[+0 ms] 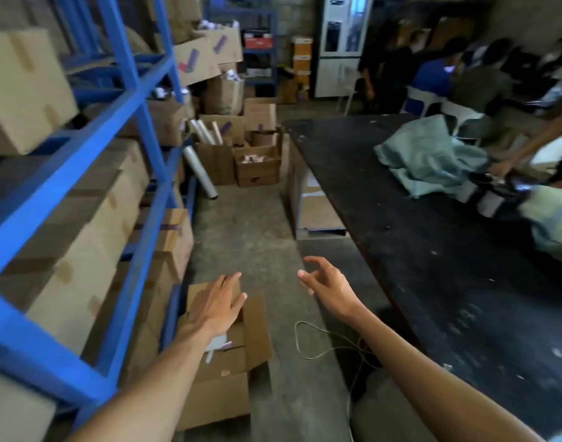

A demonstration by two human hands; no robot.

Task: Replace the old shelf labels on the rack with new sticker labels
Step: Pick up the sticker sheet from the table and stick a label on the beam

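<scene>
Left hand: we held our left hand (pixel 216 304) out flat, fingers straight and together, palm down and gripping nothing, above an open box (pixel 228 352) on the floor.
Right hand: our right hand (pixel 327 283) hung in the air over the floor (pixel 251 237), fingers spread and loosely curled, with nothing in it.
Rack: the blue rack (pixel 82 161) stood along our left, its shelves packed with taped boxes (pixel 24 87); we could not make out any shelf labels on its beams.
Writing: we could read no print anywhere; the view was blurred. The far boxes (pixel 195 60) carried a purple and red tick-like mark, and the open box held white slips whose text we could not tell.
Table: a long black table (pixel 433 250) ran along our right, with a heap of grey-green cloth (pixel 429 157) at its far end.
Floor: a thin cord (pixel 308 341) lay looped between the open box and the table; a roll of clear film (pixel 200 172) leaned near the rack.
Background: people sat at the far right, blurred.
</scene>
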